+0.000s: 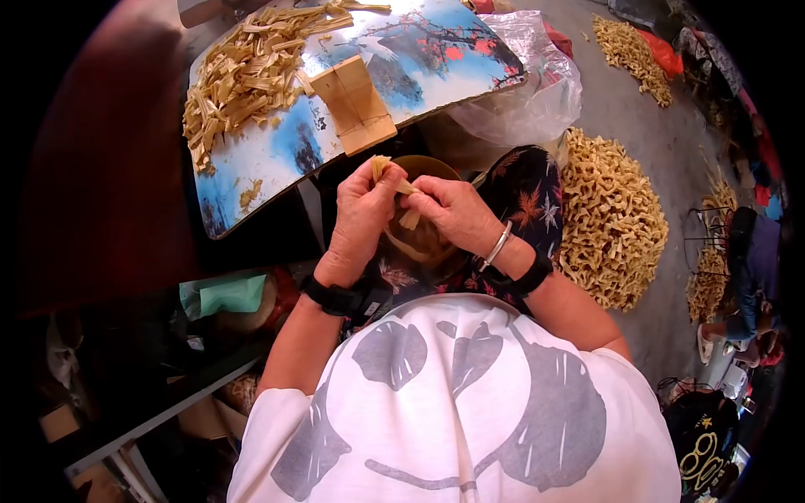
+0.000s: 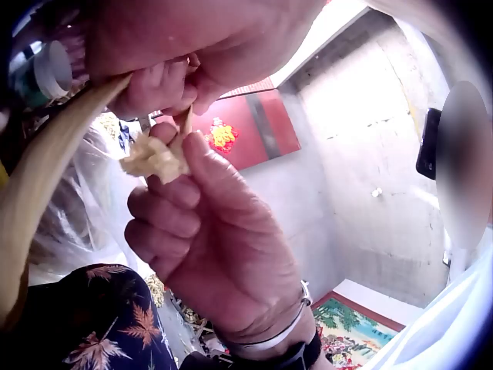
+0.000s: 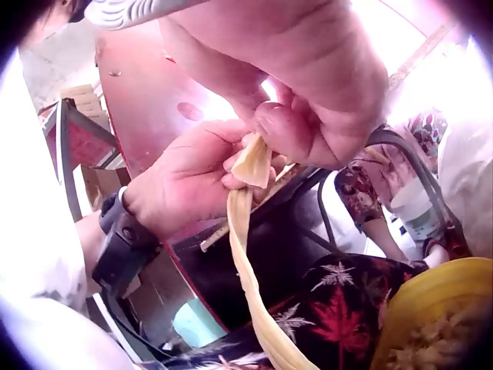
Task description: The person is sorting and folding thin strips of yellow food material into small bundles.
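Strip is running between left hand and right hand, upper centre, both grips pinching it; light, even tension is probably serving best

Strip: pale yellow, thin, flat like ribbon, w/ fine lines down it. Held up btwn L hand & R hand, over the yellow bowl. Bent & squished at the fingers, w/ a bunched, crinkly bit there. One short end fans out wide. Long part hangs down, a bit twisted & curvy.
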A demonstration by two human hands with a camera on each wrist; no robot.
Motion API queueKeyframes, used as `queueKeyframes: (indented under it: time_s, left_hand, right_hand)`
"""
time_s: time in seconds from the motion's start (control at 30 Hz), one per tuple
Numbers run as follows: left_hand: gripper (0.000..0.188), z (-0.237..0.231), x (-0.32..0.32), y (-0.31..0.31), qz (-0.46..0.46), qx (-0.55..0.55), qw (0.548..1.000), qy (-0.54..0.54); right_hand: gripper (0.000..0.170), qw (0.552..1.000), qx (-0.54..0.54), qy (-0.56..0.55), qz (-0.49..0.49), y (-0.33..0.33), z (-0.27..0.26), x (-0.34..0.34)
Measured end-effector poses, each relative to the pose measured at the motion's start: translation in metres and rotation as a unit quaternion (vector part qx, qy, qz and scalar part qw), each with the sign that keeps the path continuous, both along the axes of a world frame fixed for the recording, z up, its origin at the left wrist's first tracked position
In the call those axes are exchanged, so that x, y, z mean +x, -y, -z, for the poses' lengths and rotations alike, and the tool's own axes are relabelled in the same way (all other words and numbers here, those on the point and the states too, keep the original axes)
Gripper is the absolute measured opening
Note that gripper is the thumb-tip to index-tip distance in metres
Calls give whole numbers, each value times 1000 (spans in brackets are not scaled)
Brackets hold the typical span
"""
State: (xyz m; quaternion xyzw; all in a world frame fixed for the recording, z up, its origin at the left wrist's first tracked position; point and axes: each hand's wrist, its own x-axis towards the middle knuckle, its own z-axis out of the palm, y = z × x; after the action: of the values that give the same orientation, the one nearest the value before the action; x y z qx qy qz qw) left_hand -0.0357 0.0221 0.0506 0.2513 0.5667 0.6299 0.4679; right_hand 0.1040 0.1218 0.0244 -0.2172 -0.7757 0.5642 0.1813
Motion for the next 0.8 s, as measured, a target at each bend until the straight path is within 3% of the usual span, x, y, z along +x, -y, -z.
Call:
queueKeyframes:
  time_s: [0.07,0.17,0.2,0.3,0.33,0.43,0.47,0.53,0.6,0.63,0.67,0.7,0.73,0.8]
  left_hand:
    - [22,9,-5,4,11,6,995,100]
    - [23,17,2,6,-7,17,989,145]
    - [17,17,7,9,-19,36,989,142]
    - [19,34,15,14,10,15,1000,25]
    - [22,35,20,15,21,16,999,-29]
    - [20,40,20,22,24,-31,956,-291]
    - [26,44,18,26,1,-79,955,-288]
    - [36,46,15,36,4,-134,990,-49]
    - [48,45,19,40,31,-183,974,127]
    - [48,45,24,42,34,-154,969,191]
    - [47,37,28,41,61,-140,961,231]
    - [22,24,29,36,88,-151,955,240]
    - [18,14,37,32,69,-117,946,294]
    - [22,90,34,40,31,-156,932,326]
  right_hand:
    - [31,998,21,54,1,-8,4,5]
    - [38,976,202,48,69,-9,37,2]
    - [46,978,192,54,55,-7,30,1]
    - [38,989,133,-35,56,5,22,-8]
    - [28,990,103,-75,64,11,19,-10]
    - [18,982,137,-61,115,12,7,-6]
    - [16,982,125,-78,121,10,5,-4]
    - [15,992,40,-72,90,7,7,-1]
    - [16,994,-68,-72,47,7,9,2]
    - [17,994,-7,-107,31,9,6,4]
    - [21,998,5,-66,16,14,-9,7]
    - [19,989,57,-136,-3,18,0,6]
    - [16,993,53,-106,-7,24,-7,7]
    - [19,986,102,-129,1,41,-2,6]
